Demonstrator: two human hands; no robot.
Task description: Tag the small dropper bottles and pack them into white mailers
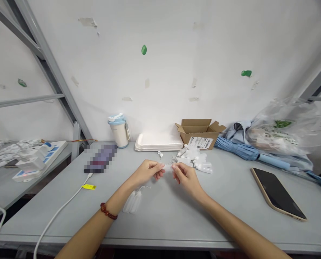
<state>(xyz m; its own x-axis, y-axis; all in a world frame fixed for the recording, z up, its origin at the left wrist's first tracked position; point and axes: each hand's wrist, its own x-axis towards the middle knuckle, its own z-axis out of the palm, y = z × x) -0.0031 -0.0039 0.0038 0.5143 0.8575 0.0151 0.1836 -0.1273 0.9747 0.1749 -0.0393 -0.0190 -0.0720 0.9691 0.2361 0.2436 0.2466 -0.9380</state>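
Between my two hands, over the middle of the desk, is a small translucent white tube-like piece (pixel 168 167). My left hand (pixel 149 170) pinches its left end with thumb and forefinger. Its right end sits in the closed fingertips of my right hand (pixel 186 177). Much of the piece is hidden by the fingers. Below my left hand lie several clear narrow tubes (pixel 133 202) with a thin white loop. A pile of similar white and clear pieces (pixel 195 158) with small metal hooks lies beyond my right hand. A tiny white part (pixel 160 155) rests just behind the fingers.
Along the wall stand a cream tumbler (pixel 119 133), a stack of white padded envelopes (pixel 160 142) and an open cardboard box (pixel 199 135). A folded blue umbrella (pixel 238 148) and plastic bag (pixel 281 129) lie right, near a phone (pixel 277 192). A charging cable (pixel 65 207) crosses the left side.
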